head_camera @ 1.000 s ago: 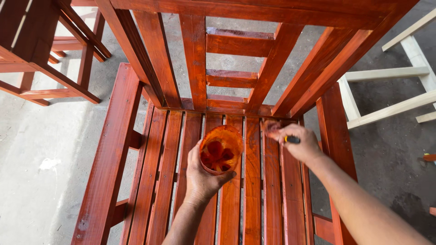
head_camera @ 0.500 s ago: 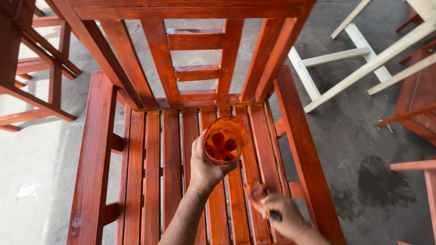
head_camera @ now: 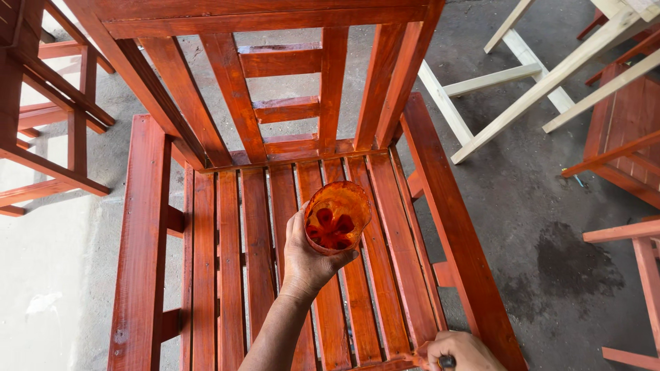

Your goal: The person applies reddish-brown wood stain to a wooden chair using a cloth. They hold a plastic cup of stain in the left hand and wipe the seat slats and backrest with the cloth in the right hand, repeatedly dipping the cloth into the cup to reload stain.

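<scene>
Right hand (head_camera: pixel 462 350) at the near edge of the chair seat, toward its right corner. Fingers curled tight around a thin brush handle (head_camera: pixel 445 360); dark ferrule shows between the knuckles, bristle end pointing left onto the front edge of the seat. Hand partly cut off by the frame, so the bristles cannot be made out.

Left hand (head_camera: pixel 308 260) above the middle of the seat, forearm rising from the near edge. Fingers and thumb wrapped around a cut-off plastic bottle bottom (head_camera: pixel 337 217) used as a cup, held upright, mouth open toward the camera. Cup is see-through, stained orange-red, a shallow pool of red-brown stain (head_camera: pixel 331 231) in the lobed base. Cup is held in the air over the slats, not resting on them.

Wooden chair (head_camera: pixel 143 227) underneath, seen from above: slatted seat, broad flat armrests left and right, slatted backrest at the far edge. All visible wood already red-brown, glossy in places. Gaps between slats show grey concrete floor (head_camera: pixel 536 199) below.

Far left: part of another red-stained wooden frame (head_camera: pixel 41 117), well apart from the chair's left armrest. Far right, beyond the right armrest: bare pale wooden legs and rails (head_camera: pixel 509 75) of an unstained piece, lying at an angle. At the right edge, more red-stained pieces (head_camera: pixel 625 130). A dark patch on the floor (head_camera: pixel 574 264) beside the right armrest.
</scene>
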